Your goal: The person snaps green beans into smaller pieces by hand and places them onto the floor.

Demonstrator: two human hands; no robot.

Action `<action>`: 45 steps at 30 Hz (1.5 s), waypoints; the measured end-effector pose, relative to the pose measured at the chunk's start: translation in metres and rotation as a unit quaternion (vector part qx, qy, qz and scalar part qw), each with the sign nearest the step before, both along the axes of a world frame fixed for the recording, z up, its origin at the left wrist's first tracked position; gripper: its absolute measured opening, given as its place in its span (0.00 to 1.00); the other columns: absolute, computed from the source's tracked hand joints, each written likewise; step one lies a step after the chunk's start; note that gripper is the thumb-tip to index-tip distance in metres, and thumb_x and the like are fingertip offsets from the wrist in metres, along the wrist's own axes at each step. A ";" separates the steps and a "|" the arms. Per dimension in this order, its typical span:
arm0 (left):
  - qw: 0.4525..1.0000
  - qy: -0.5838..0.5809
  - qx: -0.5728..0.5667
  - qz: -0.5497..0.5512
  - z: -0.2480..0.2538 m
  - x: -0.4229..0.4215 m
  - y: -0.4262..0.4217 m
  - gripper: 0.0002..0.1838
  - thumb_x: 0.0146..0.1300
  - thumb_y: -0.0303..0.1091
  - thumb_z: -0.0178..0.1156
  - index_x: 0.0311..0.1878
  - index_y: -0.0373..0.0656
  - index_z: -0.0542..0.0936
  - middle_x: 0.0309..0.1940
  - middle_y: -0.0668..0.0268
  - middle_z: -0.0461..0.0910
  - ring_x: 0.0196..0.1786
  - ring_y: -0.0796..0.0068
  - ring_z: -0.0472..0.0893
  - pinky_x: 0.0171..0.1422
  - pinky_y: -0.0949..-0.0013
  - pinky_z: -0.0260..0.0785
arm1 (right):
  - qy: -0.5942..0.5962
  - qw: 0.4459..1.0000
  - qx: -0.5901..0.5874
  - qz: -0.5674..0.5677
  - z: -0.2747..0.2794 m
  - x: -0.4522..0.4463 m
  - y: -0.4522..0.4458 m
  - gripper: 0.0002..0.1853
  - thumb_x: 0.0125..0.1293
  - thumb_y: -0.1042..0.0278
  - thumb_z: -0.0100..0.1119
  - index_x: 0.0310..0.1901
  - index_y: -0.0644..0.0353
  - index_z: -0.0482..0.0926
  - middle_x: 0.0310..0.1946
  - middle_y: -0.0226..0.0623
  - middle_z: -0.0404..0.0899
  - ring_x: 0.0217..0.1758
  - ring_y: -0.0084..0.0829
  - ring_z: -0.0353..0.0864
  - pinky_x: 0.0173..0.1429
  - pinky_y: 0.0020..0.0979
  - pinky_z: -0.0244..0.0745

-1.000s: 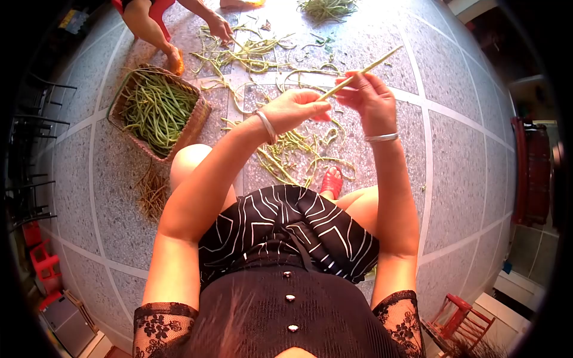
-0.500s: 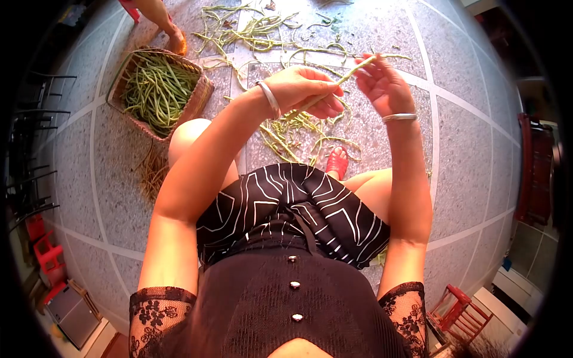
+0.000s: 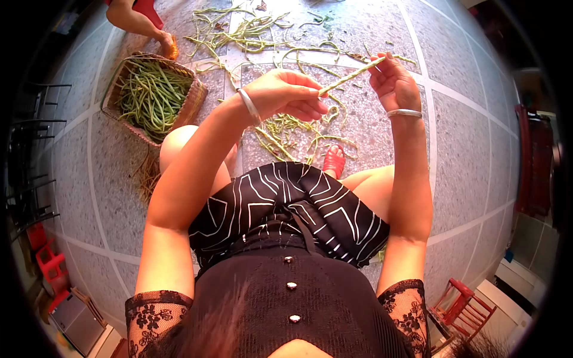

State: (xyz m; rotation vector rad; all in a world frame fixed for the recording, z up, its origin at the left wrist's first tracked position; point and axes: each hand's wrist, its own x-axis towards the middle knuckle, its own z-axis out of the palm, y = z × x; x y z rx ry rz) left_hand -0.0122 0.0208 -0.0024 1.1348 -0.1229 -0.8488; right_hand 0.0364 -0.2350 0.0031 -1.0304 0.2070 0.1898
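Observation:
A long green bean [image 3: 352, 74] is stretched between my two hands above the floor. My left hand [image 3: 289, 95] pinches its lower end between thumb and fingers. At the upper end, my right hand [image 3: 394, 80] closes thumb and fingertips on the bean. Below my hands, a loose heap of bean pieces [image 3: 286, 132] lies on the floor between my feet. Farther off, more long beans [image 3: 256, 36] are strewn over the tiles. To the left stands a woven basket [image 3: 194, 98] holding many long green beans [image 3: 152, 98].
Another person's leg [image 3: 134, 19] and foot show behind the basket. Dry brown stalks [image 3: 148, 173] lie beside my left knee. A red wooden chair [image 3: 462, 307] is at lower right, red plastic stools [image 3: 51, 262] at lower left, and dark metal racks [image 3: 36, 131] along the left edge.
My hands have drawn apart, the left moving left and the right moving slightly right, so more of the bean shows between them. The other person's leg has shifted left in view.

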 end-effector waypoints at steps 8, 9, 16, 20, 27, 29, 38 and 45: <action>1.000 0.004 -0.015 0.019 -0.002 -0.001 0.000 0.12 0.65 0.32 0.49 0.47 0.34 0.74 0.38 0.52 0.80 0.40 0.67 0.82 0.47 0.68 0.75 | -0.032 0.999 -0.007 -0.015 0.000 0.000 -0.007 0.08 0.64 0.67 0.52 0.39 0.63 0.75 0.35 0.43 0.80 0.37 0.33 0.80 0.36 0.28 0.75; 1.000 0.006 -0.021 0.020 -0.002 -0.001 0.000 0.13 0.64 0.33 0.50 0.47 0.34 0.74 0.37 0.52 0.80 0.40 0.67 0.82 0.46 0.69 0.75 | -0.030 0.999 -0.008 -0.018 0.001 -0.001 -0.007 0.08 0.64 0.67 0.51 0.39 0.63 0.75 0.35 0.43 0.80 0.37 0.33 0.80 0.36 0.28 0.75; 0.996 -0.029 0.075 0.035 -0.007 0.004 0.002 0.15 0.66 0.38 0.49 0.46 0.36 0.75 0.36 0.58 0.80 0.36 0.72 0.81 0.43 0.72 0.75 | -0.084 0.986 -0.132 -0.052 0.010 -0.001 -0.033 0.07 0.65 0.71 0.48 0.36 0.66 0.72 0.34 0.48 0.79 0.38 0.38 0.81 0.43 0.33 0.78; 0.988 -0.048 0.139 0.054 -0.010 0.009 0.001 0.15 0.66 0.38 0.48 0.48 0.37 0.75 0.38 0.60 0.80 0.38 0.73 0.80 0.44 0.72 0.73 | -0.076 0.971 -0.210 -0.087 0.005 -0.008 -0.121 0.08 0.67 0.70 0.45 0.38 0.66 0.70 0.32 0.45 0.78 0.38 0.41 0.81 0.47 0.37 0.77; 0.978 -0.045 0.202 0.040 -0.020 0.017 -0.002 0.15 0.66 0.38 0.49 0.50 0.39 0.74 0.40 0.60 0.80 0.39 0.75 0.79 0.44 0.74 0.71 | 0.117 0.919 -0.316 -0.204 -0.025 -0.158 -0.265 0.10 0.65 0.66 0.51 0.40 0.64 0.70 0.33 0.44 0.79 0.35 0.35 0.81 0.43 0.35 0.79; 0.979 -0.032 0.201 0.025 -0.028 0.022 0.001 0.15 0.66 0.38 0.49 0.50 0.39 0.74 0.40 0.60 0.80 0.39 0.75 0.79 0.43 0.75 0.72 | 0.143 0.909 -0.253 -0.298 -0.057 -0.210 -0.299 0.11 0.65 0.68 0.49 0.43 0.66 0.66 0.33 0.48 0.78 0.39 0.41 0.81 0.43 0.37 0.79; 0.965 0.015 0.262 0.018 -0.063 0.028 0.010 0.15 0.67 0.38 0.49 0.51 0.40 0.73 0.42 0.59 0.79 0.40 0.74 0.80 0.43 0.74 0.73 | 0.197 0.707 0.020 -0.679 -0.243 -0.384 -0.361 0.09 0.67 0.68 0.41 0.45 0.62 0.59 0.38 0.54 0.74 0.40 0.54 0.78 0.45 0.55 0.75; 0.954 0.027 0.299 0.007 -0.051 0.016 0.001 0.16 0.66 0.38 0.49 0.54 0.42 0.71 0.44 0.62 0.78 0.43 0.74 0.79 0.46 0.74 0.72 | 0.149 0.721 0.168 -0.656 -0.372 -0.434 -0.392 0.22 0.61 0.69 0.43 0.58 0.63 0.63 0.55 0.47 0.69 0.57 0.45 0.69 0.60 0.51 0.63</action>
